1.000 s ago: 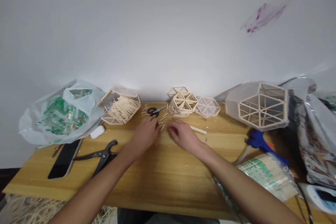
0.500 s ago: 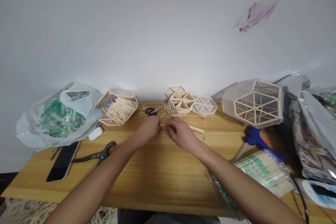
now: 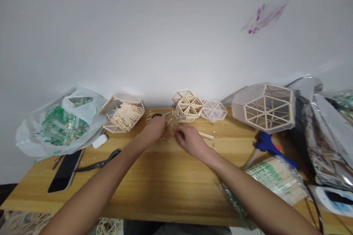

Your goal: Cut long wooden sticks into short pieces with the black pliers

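My left hand (image 3: 154, 129) is over the back middle of the table, beside a scatter of short wooden stick pieces (image 3: 170, 121). Its fingers point down and look closed, and whatever they hold is hidden. Partly covered by this hand is a pair of black-handled scissors (image 3: 157, 115). A short gap to the right, my right hand (image 3: 191, 138) has its fingers curled in a pinch; I cannot make out anything in them. Just behind it stands a small hexagonal stick frame (image 3: 190, 107) packed with sticks. A pale flat stick (image 3: 206, 135) lies beside the right hand.
At left are a plastic bag (image 3: 24, 139) of green wrappers, a stick-filled hexagonal box (image 3: 121, 97), a phone (image 3: 64, 172) and black pliers (image 3: 96, 165). A large hexagonal frame (image 3: 248, 99), blue glue gun (image 3: 266, 143) and bagged sticks (image 3: 278, 178) are at right.
My left hand has shifted slightly up and left, covering more of the scissors' handles. The right hand stays nearly in place, so the gap between the hands is wider.
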Demonstrator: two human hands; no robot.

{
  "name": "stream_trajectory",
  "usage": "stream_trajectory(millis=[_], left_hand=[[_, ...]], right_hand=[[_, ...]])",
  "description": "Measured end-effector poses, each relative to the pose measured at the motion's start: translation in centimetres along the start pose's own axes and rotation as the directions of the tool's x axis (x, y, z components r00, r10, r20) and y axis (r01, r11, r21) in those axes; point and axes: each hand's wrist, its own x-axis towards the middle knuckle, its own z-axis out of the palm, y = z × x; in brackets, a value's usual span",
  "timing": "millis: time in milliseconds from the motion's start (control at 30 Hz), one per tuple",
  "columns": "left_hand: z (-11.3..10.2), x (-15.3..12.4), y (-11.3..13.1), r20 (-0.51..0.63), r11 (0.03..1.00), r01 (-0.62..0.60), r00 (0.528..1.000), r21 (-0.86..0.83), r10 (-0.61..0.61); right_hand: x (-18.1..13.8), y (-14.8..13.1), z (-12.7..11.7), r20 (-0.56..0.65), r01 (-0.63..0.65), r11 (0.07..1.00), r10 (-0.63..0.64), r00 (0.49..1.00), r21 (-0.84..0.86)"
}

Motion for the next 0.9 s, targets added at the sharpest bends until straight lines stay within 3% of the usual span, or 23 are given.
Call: stream_trajectory(millis=[300, 600, 767, 900], left_hand=[[0.4, 1.6, -0.6, -0.057, 0.998, -0.035, 0.998, -0.046, 0.032], [-0.9, 1.9, 0.3, 0.038, 0.999, -0.038, 0.999, 0.018, 0.038], [-2.2, 1.9, 1.2, 0.122, 0.994, -0.101, 0.988, 0.048, 0.094], [-2.4, 2.1, 1.2, 0.115, 0.985, -0.164, 0.981, 0.056, 0.157]], right_hand=[[-0.1, 0.1, 0.1, 0.001, -0.002, 1.0, 0.002, 1.0, 0.009], [-0.3, 0.1, 0.1, 0.024, -0.015, 0.999, 0.014, 1.0, 0.031], [-0.3, 0.1, 0.1, 0.026, -0.01, 0.999, 0.009, 1.0, 0.037], [-0.3, 0.1, 0.2, 0.027, -0.005, 0.999, 0.004, 1.0, 0.039]])
